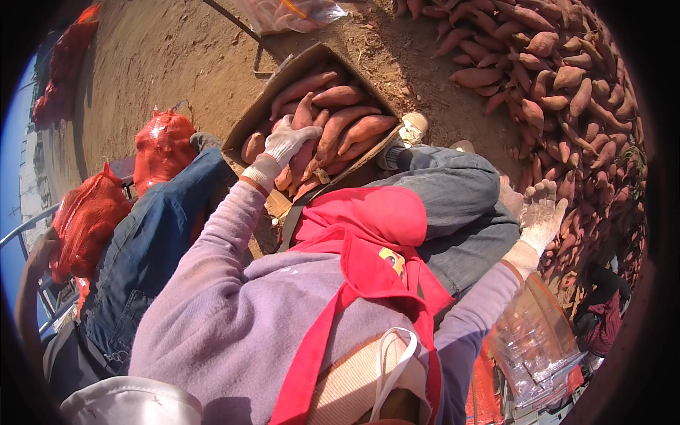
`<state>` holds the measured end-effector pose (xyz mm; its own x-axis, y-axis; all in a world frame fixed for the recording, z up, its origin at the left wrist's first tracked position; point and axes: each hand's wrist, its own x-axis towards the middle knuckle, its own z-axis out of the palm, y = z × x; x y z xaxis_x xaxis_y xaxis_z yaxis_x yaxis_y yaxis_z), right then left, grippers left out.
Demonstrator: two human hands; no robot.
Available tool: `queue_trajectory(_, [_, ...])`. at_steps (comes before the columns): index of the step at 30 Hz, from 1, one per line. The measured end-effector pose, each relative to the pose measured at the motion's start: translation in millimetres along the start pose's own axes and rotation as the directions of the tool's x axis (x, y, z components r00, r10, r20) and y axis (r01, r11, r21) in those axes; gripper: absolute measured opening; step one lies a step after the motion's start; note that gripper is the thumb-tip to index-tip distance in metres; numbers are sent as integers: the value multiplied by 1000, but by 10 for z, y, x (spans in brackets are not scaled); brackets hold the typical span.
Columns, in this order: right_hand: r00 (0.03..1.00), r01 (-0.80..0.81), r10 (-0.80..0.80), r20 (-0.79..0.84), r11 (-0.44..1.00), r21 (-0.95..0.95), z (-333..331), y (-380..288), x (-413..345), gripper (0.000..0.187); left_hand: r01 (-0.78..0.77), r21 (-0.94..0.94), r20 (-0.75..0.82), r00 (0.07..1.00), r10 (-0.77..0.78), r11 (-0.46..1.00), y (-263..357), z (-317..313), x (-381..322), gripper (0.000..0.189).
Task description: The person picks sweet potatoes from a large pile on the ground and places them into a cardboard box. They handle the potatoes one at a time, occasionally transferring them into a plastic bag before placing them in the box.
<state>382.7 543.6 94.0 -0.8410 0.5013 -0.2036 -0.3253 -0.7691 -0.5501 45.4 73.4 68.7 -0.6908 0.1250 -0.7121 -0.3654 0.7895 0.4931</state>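
Note:
My left hand (289, 142), in a white knit glove, is inside a cardboard box (372, 154) filled with reddish sweet potatoes (340, 127). It grips a long sweet potato (304, 110) from above; some of its fingers are hidden. Off to the right, my right hand (541, 215), gloved in soiled white knit, has its fingers spread and holds nothing. The large heap of loose sweet potatoes (563, 106) lies beyond and around that hand in the view; whether they touch cannot be told.
Two red mesh sacks (163, 149) (93, 218) stand left, beside a person in blue jeans (159, 239). Clear plastic bags lie at the top (292, 16) and lower right (536, 340). A metal handle (260, 61) is by the box. Another person's sleeve (605, 324) shows right.

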Motion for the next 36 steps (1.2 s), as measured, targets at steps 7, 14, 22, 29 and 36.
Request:
queue_trajectory(7, [996,16,-17,-92,1000,-10,-118,-32,-18,59,-375,227,-77,913,400,899,220,44,344,83])
queue_trajectory(14, [942,73,-87,-324,996,-55,-118,-20,-26,57,-269,375,-4,956,292,887,113,495,626,83])
queue_trajectory(22, [963,42,-63,-261,995,-85,-60,11,43,56,-310,525,88,946,312,792,66,454,745,68])
queue_trajectory(29, [982,57,-68,-178,996,-63,-89,25,8,55,-294,533,112,954,278,794,163,410,653,73])
queue_trajectory(36, [986,50,-52,-157,999,-15,-211,1,-71,57,-260,385,85,966,246,886,-185,88,259,85])
